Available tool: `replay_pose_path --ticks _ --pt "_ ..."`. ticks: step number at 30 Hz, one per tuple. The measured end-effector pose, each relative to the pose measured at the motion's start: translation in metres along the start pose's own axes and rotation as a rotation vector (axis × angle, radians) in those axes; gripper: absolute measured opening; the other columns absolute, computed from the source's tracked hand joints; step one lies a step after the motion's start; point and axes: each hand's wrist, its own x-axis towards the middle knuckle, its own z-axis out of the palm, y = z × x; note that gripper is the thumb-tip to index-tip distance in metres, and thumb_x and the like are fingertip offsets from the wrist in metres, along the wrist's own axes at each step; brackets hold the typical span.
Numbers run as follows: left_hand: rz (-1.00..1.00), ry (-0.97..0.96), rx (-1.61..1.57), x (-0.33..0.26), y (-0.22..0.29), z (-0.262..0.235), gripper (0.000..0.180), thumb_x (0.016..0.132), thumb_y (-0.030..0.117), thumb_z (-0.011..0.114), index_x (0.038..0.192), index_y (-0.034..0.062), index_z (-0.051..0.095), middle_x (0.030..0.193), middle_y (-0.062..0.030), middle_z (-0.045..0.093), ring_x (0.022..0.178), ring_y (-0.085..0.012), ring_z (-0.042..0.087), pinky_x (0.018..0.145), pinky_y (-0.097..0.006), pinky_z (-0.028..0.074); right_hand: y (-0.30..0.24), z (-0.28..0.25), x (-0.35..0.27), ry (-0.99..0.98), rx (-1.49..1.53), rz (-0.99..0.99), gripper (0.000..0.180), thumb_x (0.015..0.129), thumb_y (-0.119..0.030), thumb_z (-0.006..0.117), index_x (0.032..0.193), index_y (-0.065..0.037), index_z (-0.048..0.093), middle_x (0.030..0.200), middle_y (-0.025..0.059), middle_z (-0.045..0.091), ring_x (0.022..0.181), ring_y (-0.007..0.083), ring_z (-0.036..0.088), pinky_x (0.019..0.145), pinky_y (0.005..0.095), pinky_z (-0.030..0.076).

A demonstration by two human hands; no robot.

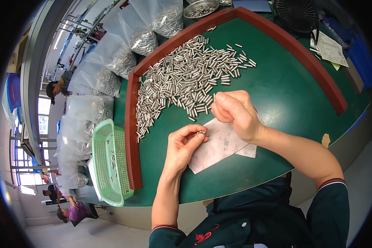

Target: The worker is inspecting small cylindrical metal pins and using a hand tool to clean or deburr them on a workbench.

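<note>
A wide heap of small shiny metal pins (173, 74) lies on the green tabletop (285, 124). My left hand (180, 146) is closed just below the heap, pinching a few metal pins (201, 132) between thumb and fingertips. To its right, my right hand (239, 113) is raised with the fingers curled in and the thumb pressed over them. A thin bright sliver shows at its thumb tip, but what it holds is too small to make out. Beneath both hands lies a smudged pale cloth or paper sheet (213, 153).
A dark red raised border (133, 124) frames the work area. Outside it on the left stand a green plastic basket (97, 165) with a few pins and several clear bags (142, 39) of pins. A metal bowl (200, 9) and a black fan (295, 14) stand at the back.
</note>
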Motion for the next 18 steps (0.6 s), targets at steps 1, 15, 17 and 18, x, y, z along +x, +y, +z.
replay_pose_path --ticks 1,15,17,18 --pt "-0.002 0.000 -0.007 0.000 0.000 0.001 0.013 0.079 -0.004 0.055 0.092 -0.0043 0.058 0.085 -0.0079 0.060 0.078 -0.0125 0.058 0.074 -0.023 0.049 -0.001 0.000 -0.001 -0.005 0.014 0.005 0.040 0.089 -0.017 0.034 0.051 -0.008 0.027 0.046 -0.0025 0.025 0.044 0.0073 0.023 0.043 0.0245 0.020" --pt "-0.007 0.001 -0.004 0.003 0.002 0.003 0.011 0.080 -0.001 0.055 0.091 -0.0030 0.057 0.085 -0.0100 0.060 0.077 -0.0141 0.059 0.074 -0.025 0.048 0.007 0.002 -0.007 -0.061 0.001 0.080 0.040 0.088 -0.019 0.036 0.051 -0.008 0.026 0.047 -0.0029 0.025 0.044 0.0067 0.022 0.042 0.0239 0.019" --pt "-0.001 0.009 -0.014 0.002 0.002 0.000 0.012 0.081 0.001 0.054 0.093 -0.0029 0.056 0.085 -0.0104 0.060 0.077 -0.0146 0.059 0.074 -0.026 0.049 0.005 0.005 -0.007 -0.057 0.004 0.094 0.040 0.088 -0.019 0.036 0.051 -0.008 0.026 0.046 -0.0029 0.025 0.044 0.0067 0.022 0.042 0.0239 0.018" --pt "-0.043 0.002 -0.146 0.002 0.002 -0.002 0.014 0.083 0.003 0.053 0.095 -0.0026 0.055 0.085 -0.0108 0.060 0.076 -0.0151 0.059 0.074 -0.026 0.049 0.005 0.005 -0.006 -0.056 0.007 0.105 0.040 0.088 -0.019 0.036 0.051 -0.008 0.026 0.046 -0.0029 0.025 0.044 0.0067 0.022 0.042 0.0239 0.018"
